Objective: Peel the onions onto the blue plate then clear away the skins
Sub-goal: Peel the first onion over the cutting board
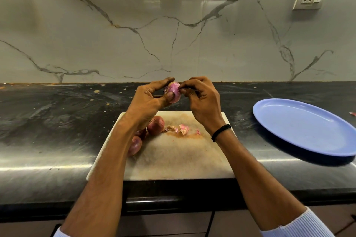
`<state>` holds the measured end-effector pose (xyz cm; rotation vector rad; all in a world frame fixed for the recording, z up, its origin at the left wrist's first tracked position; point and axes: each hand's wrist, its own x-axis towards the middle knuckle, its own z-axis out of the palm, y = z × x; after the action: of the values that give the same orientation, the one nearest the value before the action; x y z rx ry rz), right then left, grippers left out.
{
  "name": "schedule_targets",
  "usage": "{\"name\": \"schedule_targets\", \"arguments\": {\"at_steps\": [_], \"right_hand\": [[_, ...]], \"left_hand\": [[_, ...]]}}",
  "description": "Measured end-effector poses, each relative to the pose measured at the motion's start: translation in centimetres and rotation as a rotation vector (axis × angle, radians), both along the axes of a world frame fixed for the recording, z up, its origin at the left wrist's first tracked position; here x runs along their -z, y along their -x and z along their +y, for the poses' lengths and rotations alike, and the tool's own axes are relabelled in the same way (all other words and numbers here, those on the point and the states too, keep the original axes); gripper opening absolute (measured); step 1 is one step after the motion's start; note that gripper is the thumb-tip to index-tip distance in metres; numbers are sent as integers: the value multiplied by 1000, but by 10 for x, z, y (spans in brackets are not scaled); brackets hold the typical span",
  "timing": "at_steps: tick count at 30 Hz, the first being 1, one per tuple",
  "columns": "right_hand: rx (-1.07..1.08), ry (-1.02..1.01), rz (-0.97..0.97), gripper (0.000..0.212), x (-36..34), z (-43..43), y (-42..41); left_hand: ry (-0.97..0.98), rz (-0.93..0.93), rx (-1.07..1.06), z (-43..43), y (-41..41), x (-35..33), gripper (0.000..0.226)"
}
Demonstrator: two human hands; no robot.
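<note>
Onion (174, 92), half-peeled, sits gripped between the left hand (149, 100) thumb and fingers above the cutting board (173, 156), while the right hand (200, 98) pinches its skin.

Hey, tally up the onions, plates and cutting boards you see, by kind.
Half-peeled onion: 1
Unpeeled onions: 3, one barely visible
Blue plate: 1
Cutting board: 1
Total: 6
</note>
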<state>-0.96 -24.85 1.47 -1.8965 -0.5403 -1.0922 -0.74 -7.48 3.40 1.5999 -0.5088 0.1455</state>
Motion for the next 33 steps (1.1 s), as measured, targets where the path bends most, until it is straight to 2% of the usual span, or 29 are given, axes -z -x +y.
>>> {"name": "schedule_targets", "arguments": {"at_steps": [11,17,20,25,29,33], "right_hand": [[51,54,82,8,1,-1,0],[147,126,171,7,6,-7,-3],[159,104,138,16,5,-9,-2],[62,42,-3,11,1,-4,4],[-6,100,-11,33,3,1,4],[-7,146,-36,39,2,3,4]], "left_hand": [[232,99,-8,-2,-1,-3,52],[315,131,7,-2,-1,-4,45],[300,129,6,-3,-1,-4,46],[210,90,-7,-3,2,-5,56],[154,69,-13,-1,2,-5,61],[136,47,-17,-1,3,-5,63]]}}
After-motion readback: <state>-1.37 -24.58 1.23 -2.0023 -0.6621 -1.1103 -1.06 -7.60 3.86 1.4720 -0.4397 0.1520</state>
